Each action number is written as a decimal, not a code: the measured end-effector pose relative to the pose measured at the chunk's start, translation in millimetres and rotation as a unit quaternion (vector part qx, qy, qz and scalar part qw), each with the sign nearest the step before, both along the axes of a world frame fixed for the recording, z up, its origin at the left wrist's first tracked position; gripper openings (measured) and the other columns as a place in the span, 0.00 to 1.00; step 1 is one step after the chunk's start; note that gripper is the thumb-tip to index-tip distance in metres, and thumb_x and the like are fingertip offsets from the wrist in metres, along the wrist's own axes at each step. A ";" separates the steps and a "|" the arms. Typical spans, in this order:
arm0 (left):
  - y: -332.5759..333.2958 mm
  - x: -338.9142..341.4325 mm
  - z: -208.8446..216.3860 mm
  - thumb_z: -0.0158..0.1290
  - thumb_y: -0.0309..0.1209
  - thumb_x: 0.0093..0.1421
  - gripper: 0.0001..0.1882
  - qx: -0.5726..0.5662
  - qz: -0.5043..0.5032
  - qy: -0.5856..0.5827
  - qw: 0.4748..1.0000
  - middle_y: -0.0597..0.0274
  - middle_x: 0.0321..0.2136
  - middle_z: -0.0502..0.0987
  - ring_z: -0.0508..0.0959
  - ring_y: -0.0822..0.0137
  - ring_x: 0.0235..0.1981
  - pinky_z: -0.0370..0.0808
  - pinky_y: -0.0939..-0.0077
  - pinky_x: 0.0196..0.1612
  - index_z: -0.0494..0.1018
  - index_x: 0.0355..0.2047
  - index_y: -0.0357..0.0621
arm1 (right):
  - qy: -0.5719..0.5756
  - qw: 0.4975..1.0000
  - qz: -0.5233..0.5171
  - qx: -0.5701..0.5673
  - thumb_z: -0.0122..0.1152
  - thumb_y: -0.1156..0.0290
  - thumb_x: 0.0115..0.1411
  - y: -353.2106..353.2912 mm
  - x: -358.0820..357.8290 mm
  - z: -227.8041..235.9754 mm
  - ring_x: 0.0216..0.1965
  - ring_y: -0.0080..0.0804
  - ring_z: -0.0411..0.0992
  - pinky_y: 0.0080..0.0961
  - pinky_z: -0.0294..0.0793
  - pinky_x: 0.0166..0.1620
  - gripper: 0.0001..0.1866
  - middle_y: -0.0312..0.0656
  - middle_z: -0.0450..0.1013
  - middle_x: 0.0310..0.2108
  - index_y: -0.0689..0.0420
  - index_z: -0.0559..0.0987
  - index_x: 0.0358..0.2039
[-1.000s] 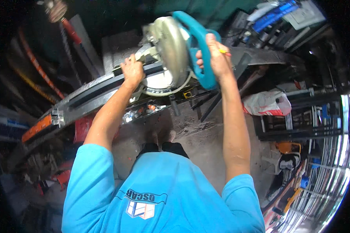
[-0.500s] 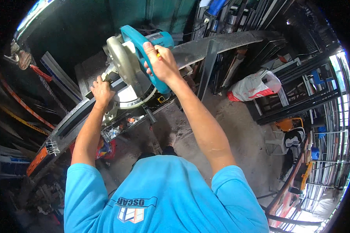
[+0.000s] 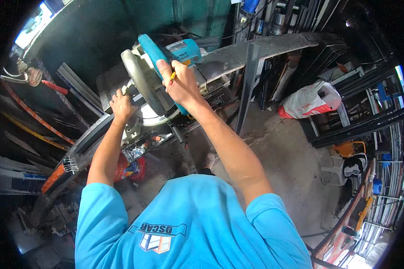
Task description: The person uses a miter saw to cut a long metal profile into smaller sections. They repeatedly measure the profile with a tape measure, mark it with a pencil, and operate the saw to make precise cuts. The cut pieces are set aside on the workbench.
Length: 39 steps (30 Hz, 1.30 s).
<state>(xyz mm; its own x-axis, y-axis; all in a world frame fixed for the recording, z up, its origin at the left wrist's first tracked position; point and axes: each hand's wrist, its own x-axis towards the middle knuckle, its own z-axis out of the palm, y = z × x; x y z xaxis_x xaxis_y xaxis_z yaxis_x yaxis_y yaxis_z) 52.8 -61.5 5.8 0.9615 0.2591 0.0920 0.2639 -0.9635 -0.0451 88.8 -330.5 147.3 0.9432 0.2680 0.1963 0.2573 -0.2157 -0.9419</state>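
Teal mitre saw point(image 3: 159, 71) with silver guard, right hand point(image 3: 180, 85) gripping its handle, left hand point(image 3: 121, 106) pressing grey metal profile point(image 3: 83, 145)

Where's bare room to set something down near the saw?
Bare concrete floor lies between the grey support post and the white plastic bag. The saw table is crowded: left hand on the metal profile, right hand on the teal saw handle.
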 end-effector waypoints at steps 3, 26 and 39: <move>1.9 0.2 -2.6 0.72 0.37 0.41 0.23 -0.001 -0.003 -0.005 1.000 0.52 0.52 0.69 0.73 0.46 0.52 0.72 0.45 0.53 0.85 0.40 0.49 | -0.016 1.000 -0.002 -0.006 0.50 0.41 0.71 -4.2 -5.0 4.4 0.25 0.51 0.80 0.45 0.76 0.32 0.33 0.50 0.76 0.17 0.62 0.74 0.25; -2.2 -1.8 6.3 0.74 0.42 0.42 0.25 0.000 0.007 0.021 1.000 0.53 0.52 0.69 0.72 0.47 0.54 0.71 0.47 0.53 0.85 0.41 0.49 | -0.028 0.999 0.003 0.017 0.49 0.42 0.71 -6.6 -7.7 -22.4 0.22 0.51 0.78 0.45 0.75 0.30 0.32 0.48 0.73 0.14 0.60 0.72 0.22; -4.5 -0.6 8.6 0.73 0.43 0.43 0.24 0.002 0.013 0.037 0.999 0.53 0.54 0.69 0.71 0.48 0.55 0.71 0.47 0.55 0.85 0.42 0.52 | -0.024 0.999 0.000 0.027 0.50 0.42 0.71 -6.8 -8.5 -26.6 0.24 0.55 0.78 0.47 0.75 0.30 0.32 0.52 0.74 0.16 0.61 0.73 0.24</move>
<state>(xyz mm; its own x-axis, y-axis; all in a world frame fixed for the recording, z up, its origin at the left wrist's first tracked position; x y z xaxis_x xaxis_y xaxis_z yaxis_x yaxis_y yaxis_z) 52.2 -66.0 14.4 0.9588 0.2831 0.0216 0.2840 -0.9563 -0.0699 80.2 -337.4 120.7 0.9326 0.2556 0.2547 0.3019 -0.1659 -0.9388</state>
